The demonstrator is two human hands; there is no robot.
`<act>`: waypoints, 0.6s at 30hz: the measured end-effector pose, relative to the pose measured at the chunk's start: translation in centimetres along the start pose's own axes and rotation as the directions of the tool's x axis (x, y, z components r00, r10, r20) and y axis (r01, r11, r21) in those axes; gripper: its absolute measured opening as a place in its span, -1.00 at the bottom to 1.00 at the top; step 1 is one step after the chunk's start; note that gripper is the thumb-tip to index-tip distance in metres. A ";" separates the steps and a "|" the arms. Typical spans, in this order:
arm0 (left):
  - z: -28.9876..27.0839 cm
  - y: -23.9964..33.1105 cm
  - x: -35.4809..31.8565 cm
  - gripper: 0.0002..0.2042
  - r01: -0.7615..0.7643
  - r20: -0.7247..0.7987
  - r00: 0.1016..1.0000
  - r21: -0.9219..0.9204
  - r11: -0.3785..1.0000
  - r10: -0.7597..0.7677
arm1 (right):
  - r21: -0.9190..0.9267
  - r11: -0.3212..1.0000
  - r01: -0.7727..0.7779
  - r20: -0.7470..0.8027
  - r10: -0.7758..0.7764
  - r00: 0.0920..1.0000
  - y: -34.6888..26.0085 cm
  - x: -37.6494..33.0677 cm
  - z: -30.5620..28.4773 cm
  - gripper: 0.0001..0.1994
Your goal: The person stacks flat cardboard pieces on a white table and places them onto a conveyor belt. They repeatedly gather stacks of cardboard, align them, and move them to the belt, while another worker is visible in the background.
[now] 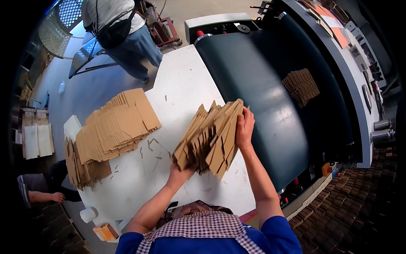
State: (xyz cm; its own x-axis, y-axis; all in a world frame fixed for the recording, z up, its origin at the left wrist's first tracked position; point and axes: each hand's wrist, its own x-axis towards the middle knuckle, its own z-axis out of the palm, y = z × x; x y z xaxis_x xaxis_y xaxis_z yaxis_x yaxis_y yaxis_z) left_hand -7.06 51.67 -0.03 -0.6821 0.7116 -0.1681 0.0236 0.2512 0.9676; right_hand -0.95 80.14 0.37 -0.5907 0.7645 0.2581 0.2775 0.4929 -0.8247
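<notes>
Between my two hands is a thick stack of die-cut brown cardboard blanks [207, 137], tilted and fanned out above the white table. My left hand [181, 172] grips the stack's lower left end, its fingers partly hidden beneath the cardboard. At the upper right end my right hand [245, 128] is closed around the edge of the blanks. A larger spread pile of the same cardboard blanks [120, 122] lies on the table [182, 80] to the left. Small cardboard scraps [151, 144] are scattered between that pile and my left hand.
To the right runs a machine with a wide dark green belt [262, 110], carrying another bundle of cardboard blanks [301, 86]. A person [122, 38] stands beyond the table's far left edge. Another person's hand [58, 197] shows at lower left. Stacked cardboard [355, 203] fills the lower right.
</notes>
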 end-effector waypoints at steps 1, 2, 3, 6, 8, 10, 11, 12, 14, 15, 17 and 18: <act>-0.6 -2.3 -3.1 -0.54 -0.175 -0.088 0.979 0.109 0.979 0.185 | 0.085 0.993 0.086 -0.084 -0.079 0.993 -0.5 -2.5 1.1 -0.35; -1.4 -0.4 -5.3 -0.38 -0.335 -0.063 0.929 0.281 0.899 0.366 | 0.156 0.973 0.168 -0.176 -0.140 0.974 0.1 -5.3 2.3 -0.30; -2.0 -0.7 -7.3 -0.31 -0.437 -0.020 0.888 0.274 0.857 0.459 | 0.417 0.901 0.117 -0.170 -0.049 0.984 0.8 -8.3 3.5 -0.22; -2.8 -4.1 -13.6 -0.09 -0.496 0.159 0.867 0.186 0.848 0.473 | 0.203 0.977 0.063 -0.167 -0.029 0.985 -0.9 -15.8 4.2 -0.29; -3.4 -5.9 -14.6 -0.20 -0.429 0.325 0.867 0.097 0.898 0.378 | 0.212 0.966 -0.148 -0.023 0.156 0.987 -1.0 -19.8 3.2 -0.39; -5.6 -5.1 -13.3 -0.31 -0.489 0.509 0.786 0.165 0.856 0.351 | 0.212 0.931 -0.298 0.074 0.289 0.955 -0.7 -22.2 2.1 -0.48; -6.7 -4.5 -12.1 -0.36 -0.525 0.591 0.737 0.195 0.829 0.328 | 0.209 0.906 -0.369 0.122 0.350 0.929 -0.6 -22.9 1.3 -0.53; -7.8 -4.8 -10.9 -0.39 -0.558 0.598 0.714 0.174 0.811 0.363 | 0.174 0.889 -0.424 0.162 0.399 0.903 -0.8 -23.1 0.4 -0.54; -10.0 -5.0 -8.2 -0.42 -0.612 0.595 0.683 0.151 0.776 0.423 | 0.104 0.846 -0.523 0.259 0.485 0.835 -2.0 -22.4 -0.7 -0.55; -10.4 -4.8 -6.3 -0.36 -0.586 0.479 0.741 0.119 0.801 0.471 | 0.032 0.847 -0.530 0.296 0.499 0.815 -2.9 -21.8 -1.3 -0.52; -10.4 -2.3 -1.0 -0.22 -0.530 0.304 0.814 0.041 0.847 0.495 | -0.007 0.795 -0.606 0.348 0.570 0.744 -2.8 -21.7 -2.5 -0.48; -9.5 -0.7 1.6 -0.14 -0.494 0.250 0.843 0.007 0.869 0.477 | -0.023 0.766 -0.643 0.375 0.603 0.705 -2.8 -21.8 -2.8 -0.46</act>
State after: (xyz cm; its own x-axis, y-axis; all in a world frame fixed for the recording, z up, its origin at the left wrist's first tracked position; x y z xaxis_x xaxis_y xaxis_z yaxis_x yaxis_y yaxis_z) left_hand -15.12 46.42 0.81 -0.3808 0.8835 0.2728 0.3625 -0.1288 0.9230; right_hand 13.30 63.30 -1.53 -0.5328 0.6800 -0.5036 0.6094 -0.1046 -0.7860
